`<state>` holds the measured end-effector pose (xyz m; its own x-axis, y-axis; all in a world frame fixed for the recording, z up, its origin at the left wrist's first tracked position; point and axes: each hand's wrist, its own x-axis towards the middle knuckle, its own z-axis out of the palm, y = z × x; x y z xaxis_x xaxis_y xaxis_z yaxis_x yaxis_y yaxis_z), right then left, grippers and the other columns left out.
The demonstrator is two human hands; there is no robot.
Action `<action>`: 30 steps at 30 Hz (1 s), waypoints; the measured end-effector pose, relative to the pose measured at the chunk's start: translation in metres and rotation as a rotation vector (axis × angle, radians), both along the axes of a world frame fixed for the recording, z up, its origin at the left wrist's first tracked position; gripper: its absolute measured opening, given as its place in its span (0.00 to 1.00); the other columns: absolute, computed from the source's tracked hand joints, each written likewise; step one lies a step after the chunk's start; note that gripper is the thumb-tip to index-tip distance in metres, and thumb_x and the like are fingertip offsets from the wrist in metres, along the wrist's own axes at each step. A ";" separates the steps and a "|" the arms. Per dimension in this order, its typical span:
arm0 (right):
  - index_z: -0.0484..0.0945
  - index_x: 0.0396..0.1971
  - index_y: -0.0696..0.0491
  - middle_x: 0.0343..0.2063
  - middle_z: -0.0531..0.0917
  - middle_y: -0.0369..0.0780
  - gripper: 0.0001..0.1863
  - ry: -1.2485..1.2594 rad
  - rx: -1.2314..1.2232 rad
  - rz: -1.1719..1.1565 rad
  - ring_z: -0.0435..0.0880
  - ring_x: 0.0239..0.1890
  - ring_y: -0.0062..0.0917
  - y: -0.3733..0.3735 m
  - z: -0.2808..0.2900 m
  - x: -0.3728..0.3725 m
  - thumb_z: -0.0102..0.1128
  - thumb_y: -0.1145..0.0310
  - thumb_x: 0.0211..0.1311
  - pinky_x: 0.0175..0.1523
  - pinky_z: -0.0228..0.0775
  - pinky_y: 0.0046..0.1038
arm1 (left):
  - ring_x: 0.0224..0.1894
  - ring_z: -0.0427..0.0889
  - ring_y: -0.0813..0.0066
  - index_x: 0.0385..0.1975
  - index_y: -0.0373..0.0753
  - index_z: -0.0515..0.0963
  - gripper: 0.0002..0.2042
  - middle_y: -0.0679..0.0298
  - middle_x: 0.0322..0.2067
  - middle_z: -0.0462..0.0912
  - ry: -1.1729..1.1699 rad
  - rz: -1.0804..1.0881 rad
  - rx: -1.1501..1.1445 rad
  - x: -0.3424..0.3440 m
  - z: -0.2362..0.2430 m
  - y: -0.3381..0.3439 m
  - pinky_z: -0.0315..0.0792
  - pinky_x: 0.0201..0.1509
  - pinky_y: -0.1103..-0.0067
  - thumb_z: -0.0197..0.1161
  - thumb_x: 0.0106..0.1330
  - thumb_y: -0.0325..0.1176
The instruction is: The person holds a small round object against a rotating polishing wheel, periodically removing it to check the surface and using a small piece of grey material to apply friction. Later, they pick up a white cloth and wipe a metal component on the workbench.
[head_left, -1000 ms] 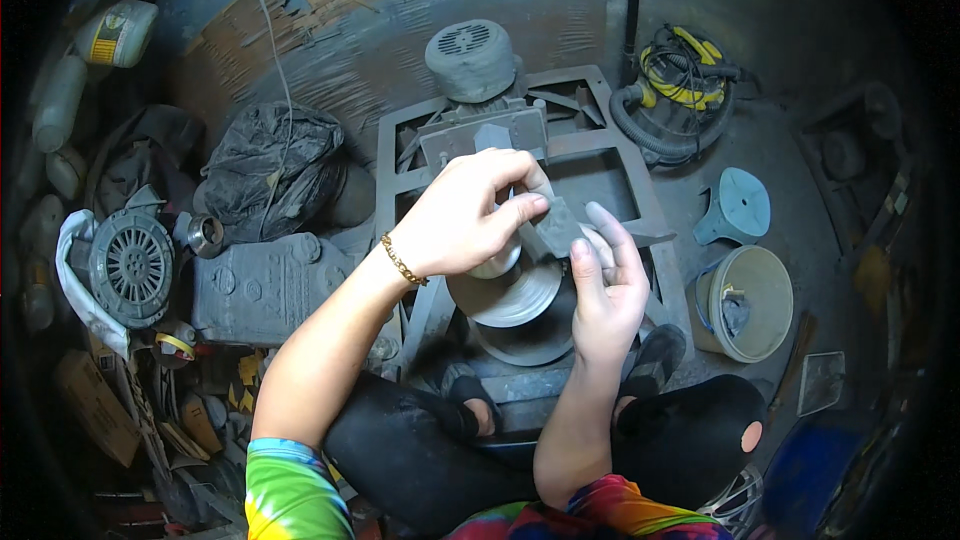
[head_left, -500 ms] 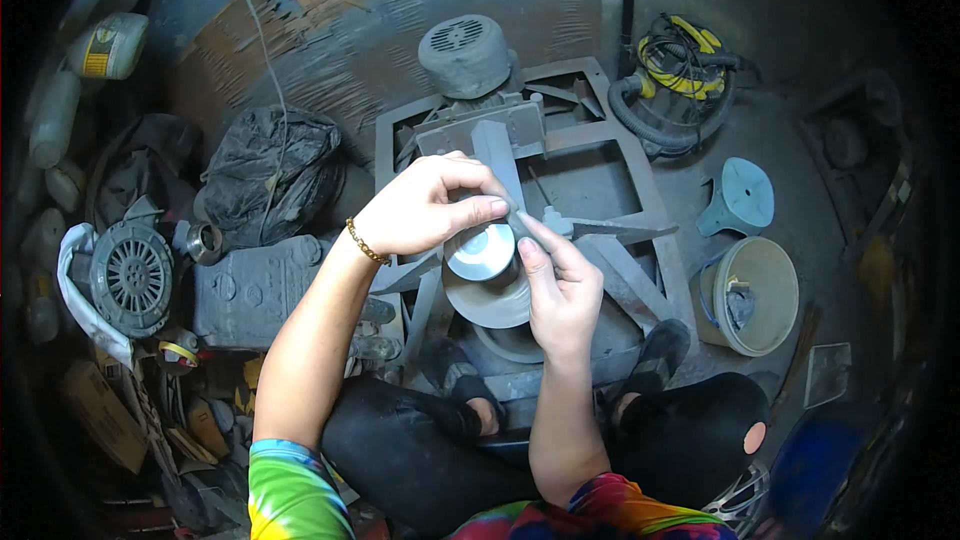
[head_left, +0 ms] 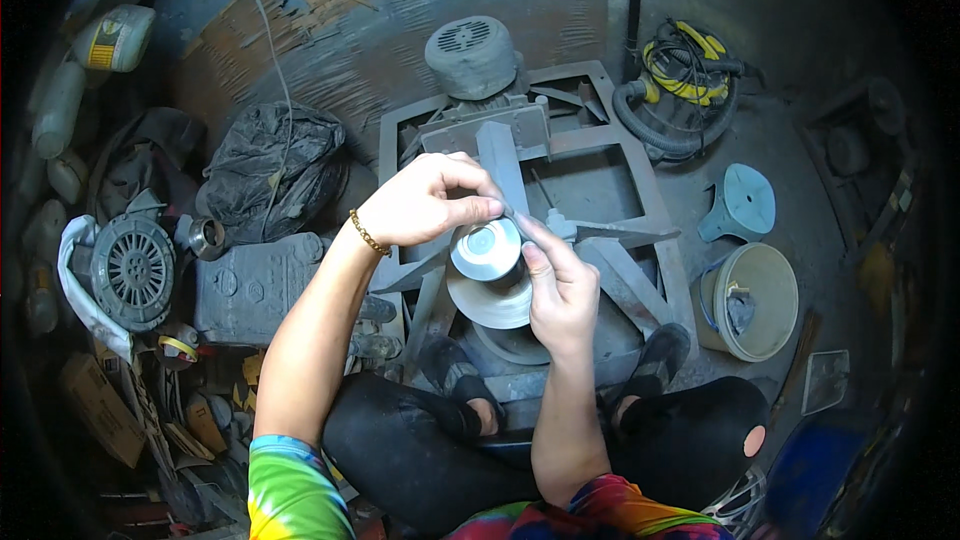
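Note:
Thumb and fingers of my left hand pinch one end of a small, thin grey piece. The other end is pinched by my right hand, a little lower and to the right. Its exact kind is too small and too covered to tell. Just below it stands a round, shiny metal top on the machine's spindle, above a wider pale disc. Whether the piece touches the shiny top cannot be made out. A gold chain bracelet circles my left wrist.
A grey electric motor sits on the steel frame ahead. To the right are a yellow and black vacuum cleaner, a light blue stool and a white bucket. A blower and a black bag lie left.
Both hands keep their pinch on the grey piece and have barely moved. The whole view has shifted very slightly.

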<state>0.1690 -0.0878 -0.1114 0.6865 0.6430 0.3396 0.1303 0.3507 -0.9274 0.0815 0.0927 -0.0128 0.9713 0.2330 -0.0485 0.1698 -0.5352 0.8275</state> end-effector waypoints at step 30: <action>0.81 0.49 0.65 0.48 0.85 0.53 0.13 -0.026 0.046 0.000 0.83 0.57 0.38 0.000 0.001 0.000 0.54 0.79 0.68 0.64 0.69 0.33 | 0.39 0.79 0.68 0.36 0.32 0.85 0.08 0.58 0.32 0.85 -0.081 -0.042 0.064 0.000 0.002 0.000 0.72 0.48 0.72 0.66 0.66 0.31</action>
